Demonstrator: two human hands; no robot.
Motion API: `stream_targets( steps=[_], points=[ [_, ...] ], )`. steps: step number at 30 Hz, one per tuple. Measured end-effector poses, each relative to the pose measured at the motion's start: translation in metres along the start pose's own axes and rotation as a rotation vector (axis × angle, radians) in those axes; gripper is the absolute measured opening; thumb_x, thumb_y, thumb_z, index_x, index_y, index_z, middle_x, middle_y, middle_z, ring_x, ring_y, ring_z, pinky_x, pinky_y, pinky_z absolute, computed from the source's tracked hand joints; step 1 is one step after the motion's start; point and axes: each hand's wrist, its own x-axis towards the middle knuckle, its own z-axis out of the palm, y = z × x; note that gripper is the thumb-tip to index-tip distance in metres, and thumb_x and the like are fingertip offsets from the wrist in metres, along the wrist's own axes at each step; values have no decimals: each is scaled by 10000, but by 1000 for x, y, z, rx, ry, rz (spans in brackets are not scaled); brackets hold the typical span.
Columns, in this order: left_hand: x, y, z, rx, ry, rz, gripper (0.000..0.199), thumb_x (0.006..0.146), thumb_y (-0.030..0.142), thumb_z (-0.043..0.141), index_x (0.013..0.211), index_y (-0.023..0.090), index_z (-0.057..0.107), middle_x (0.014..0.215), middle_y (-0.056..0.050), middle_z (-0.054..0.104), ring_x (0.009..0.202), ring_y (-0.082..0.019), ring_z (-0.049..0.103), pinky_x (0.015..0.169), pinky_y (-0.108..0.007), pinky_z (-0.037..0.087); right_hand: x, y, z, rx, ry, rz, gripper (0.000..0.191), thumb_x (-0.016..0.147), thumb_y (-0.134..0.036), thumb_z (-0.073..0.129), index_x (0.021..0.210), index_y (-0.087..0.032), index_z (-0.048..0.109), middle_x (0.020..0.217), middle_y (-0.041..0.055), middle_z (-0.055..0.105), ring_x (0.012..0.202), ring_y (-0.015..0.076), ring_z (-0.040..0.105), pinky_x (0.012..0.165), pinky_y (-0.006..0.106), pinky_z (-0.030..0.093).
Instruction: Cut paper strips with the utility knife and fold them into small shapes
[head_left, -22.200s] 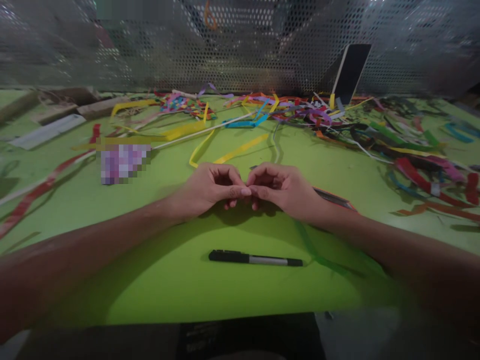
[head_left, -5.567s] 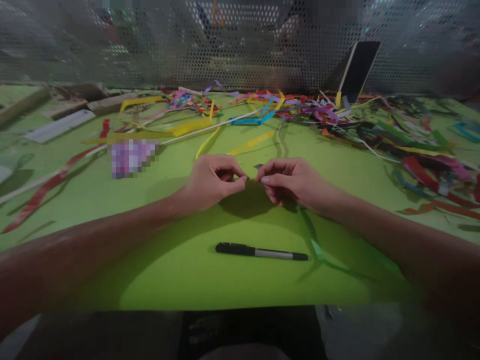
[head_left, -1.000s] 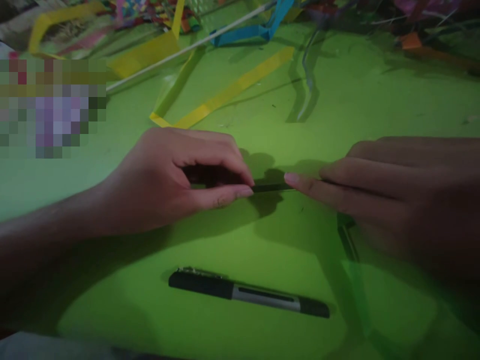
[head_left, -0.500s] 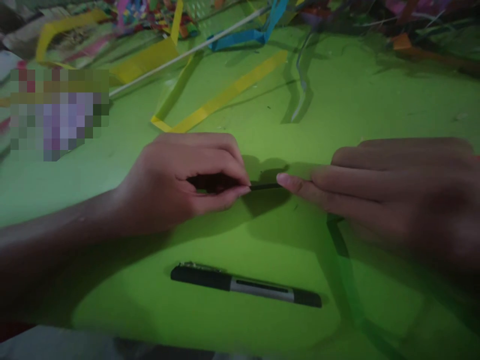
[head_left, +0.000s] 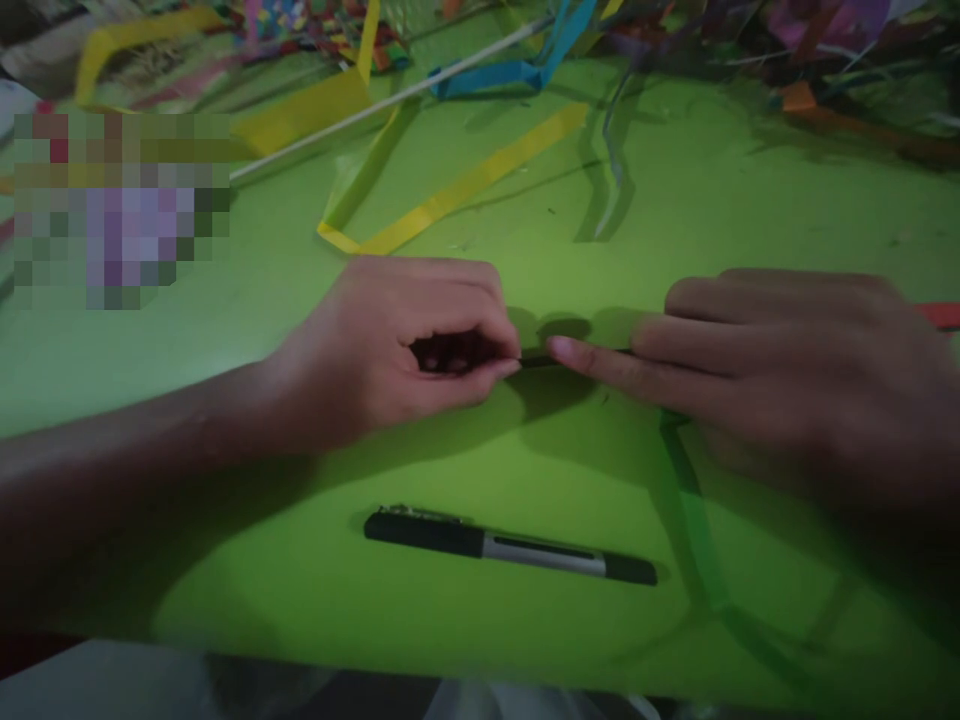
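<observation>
My left hand (head_left: 427,345) pinches the end of a thin dark stick or strip (head_left: 536,361) between thumb and fingertips, just above the green table (head_left: 300,590). My right hand (head_left: 780,370) lies over the other end, its thumb stretched along the piece and its fingers folded around it. A green ribbon-like strip (head_left: 697,530) hangs from under my right hand and trails down to the table's front. In front of both hands lies a black and silver capped pen (head_left: 544,551). What sits inside my right palm is hidden.
A folded yellow strip (head_left: 472,185) lies behind my hands, with a blue strip (head_left: 487,80), a long pale stick (head_left: 390,105) and a thin grey strip (head_left: 613,160) beyond. Orange strips (head_left: 799,98) and tangled coloured scraps pile along the back. A blurred patch covers the left.
The view has shifted slightly. My left hand sits closer to my right thumb, so less of the dark piece shows between them. More of it shows beside my right fingers.
</observation>
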Motion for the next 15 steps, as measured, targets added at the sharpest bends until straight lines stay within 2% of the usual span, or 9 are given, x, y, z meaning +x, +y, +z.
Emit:
stream_targets(
  steps=[1, 3, 6, 9, 15],
  points=[
    [0, -1, 0, -4, 0, 9, 141, 972, 99, 767, 892, 215, 766, 804, -1, 782, 646, -80, 653, 515, -213, 464, 2, 0, -1, -11, 9, -37, 577, 1133, -197, 303, 1637, -325, 555, 979, -21, 802, 758, 244, 641, 585, 412, 423],
    [1, -2, -1, -5, -8, 9, 133, 970, 95, 769, 896, 205, 768, 801, -4, 783, 637, -76, 646, 511, -209, 461, 5, 1, -3, -11, 27, -53, 540, 1148, -181, 308, 1604, -317, 563, 1006, -27, 798, 761, 233, 618, 593, 407, 384],
    [0, -2, -3, 6, -34, 2, 108, 991, 100, 758, 924, 183, 771, 829, -22, 793, 676, -86, 673, 555, -214, 505, 8, 1, -4, 28, 21, -66, 546, 1138, -168, 293, 1605, -313, 537, 1075, -27, 796, 793, 241, 618, 615, 400, 393],
    [-2, -3, -3, 29, -41, 15, 88, 1033, 142, 733, 973, 196, 767, 891, -22, 808, 728, -98, 697, 595, -229, 535, 8, 2, -4, 22, -15, -87, 600, 1077, -100, 299, 1619, -256, 503, 1107, -5, 797, 838, 268, 611, 623, 409, 400],
    [-2, -6, -2, 42, -47, -3, 118, 1035, 171, 712, 959, 242, 767, 890, -8, 801, 726, -132, 712, 606, -259, 546, 3, 5, 2, -58, 101, -133, 687, 957, 11, 335, 1604, -177, 476, 1058, -9, 765, 871, 263, 534, 655, 400, 353]
  ],
)
